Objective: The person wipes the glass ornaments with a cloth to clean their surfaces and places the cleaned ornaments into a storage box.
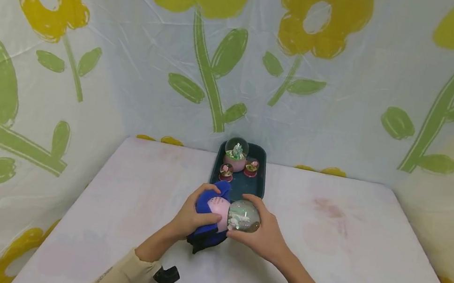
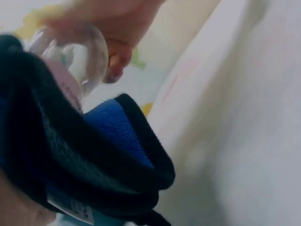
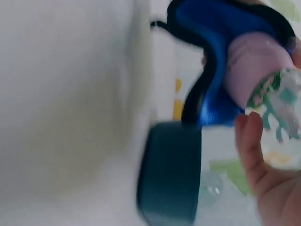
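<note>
A snow globe (image 1: 244,216) with a pink base lies on its side in the air between both hands, above the table. My left hand (image 1: 193,213) grips the pink base through a blue cloth (image 1: 207,238) with dark edging, thumb on the base. Around the clear glass ball curl the fingers and thumb of my right hand (image 1: 266,233). In the right wrist view the pink base (image 3: 256,63) sits inside the folded blue cloth (image 3: 214,101). The left wrist view shows the cloth's dark outer side (image 2: 94,155) and a white label on it.
Just beyond the hands is a dark teal tray (image 1: 262,174). It holds another snow globe (image 1: 236,154) with a pink base and two small globe ornaments, one at left (image 1: 226,172) and one at right (image 1: 251,168). Flower-printed cloth walls (image 1: 132,78) surround the white table (image 1: 155,175).
</note>
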`<act>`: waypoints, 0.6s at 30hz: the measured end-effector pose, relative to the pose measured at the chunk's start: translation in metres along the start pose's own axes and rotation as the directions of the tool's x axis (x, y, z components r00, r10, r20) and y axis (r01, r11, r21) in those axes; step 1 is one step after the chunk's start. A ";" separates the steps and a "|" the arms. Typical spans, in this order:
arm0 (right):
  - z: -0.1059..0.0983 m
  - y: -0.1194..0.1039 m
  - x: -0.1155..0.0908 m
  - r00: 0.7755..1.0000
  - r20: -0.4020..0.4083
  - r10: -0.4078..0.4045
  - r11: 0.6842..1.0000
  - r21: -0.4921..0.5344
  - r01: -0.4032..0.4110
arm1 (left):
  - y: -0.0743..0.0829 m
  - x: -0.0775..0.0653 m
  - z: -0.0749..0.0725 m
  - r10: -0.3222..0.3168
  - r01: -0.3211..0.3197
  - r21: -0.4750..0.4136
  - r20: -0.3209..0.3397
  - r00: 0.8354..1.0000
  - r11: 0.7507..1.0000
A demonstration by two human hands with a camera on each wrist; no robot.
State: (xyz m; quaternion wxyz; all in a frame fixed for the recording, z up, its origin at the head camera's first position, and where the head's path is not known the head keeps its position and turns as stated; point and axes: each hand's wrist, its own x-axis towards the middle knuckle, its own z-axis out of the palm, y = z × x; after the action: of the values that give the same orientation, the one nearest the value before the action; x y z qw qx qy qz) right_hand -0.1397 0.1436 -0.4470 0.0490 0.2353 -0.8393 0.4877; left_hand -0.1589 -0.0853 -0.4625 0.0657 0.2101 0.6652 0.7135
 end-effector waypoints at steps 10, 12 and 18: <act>-0.018 0.006 0.004 0.882 0.115 -0.457 0.771 -0.442 0.458 | 0.001 0.005 0.004 -0.195 0.193 -0.143 0.002 0.981 0.971; -0.019 0.006 0.006 0.862 0.125 -0.492 0.738 -0.466 0.488 | 0.003 0.005 0.005 -0.222 0.219 -0.144 -0.005 0.975 0.965; -0.020 0.016 0.010 0.934 0.062 -0.352 0.907 -0.222 0.357 | 0.008 0.004 0.012 -0.140 0.142 0.066 -0.025 0.990 0.988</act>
State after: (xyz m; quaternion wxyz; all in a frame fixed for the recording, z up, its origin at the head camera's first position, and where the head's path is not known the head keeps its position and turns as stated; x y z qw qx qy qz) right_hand -0.1584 0.1638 -0.4458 0.1551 0.3814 -0.8337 0.3680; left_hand -0.1562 -0.0735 -0.4532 0.1020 0.1573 0.7027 0.6863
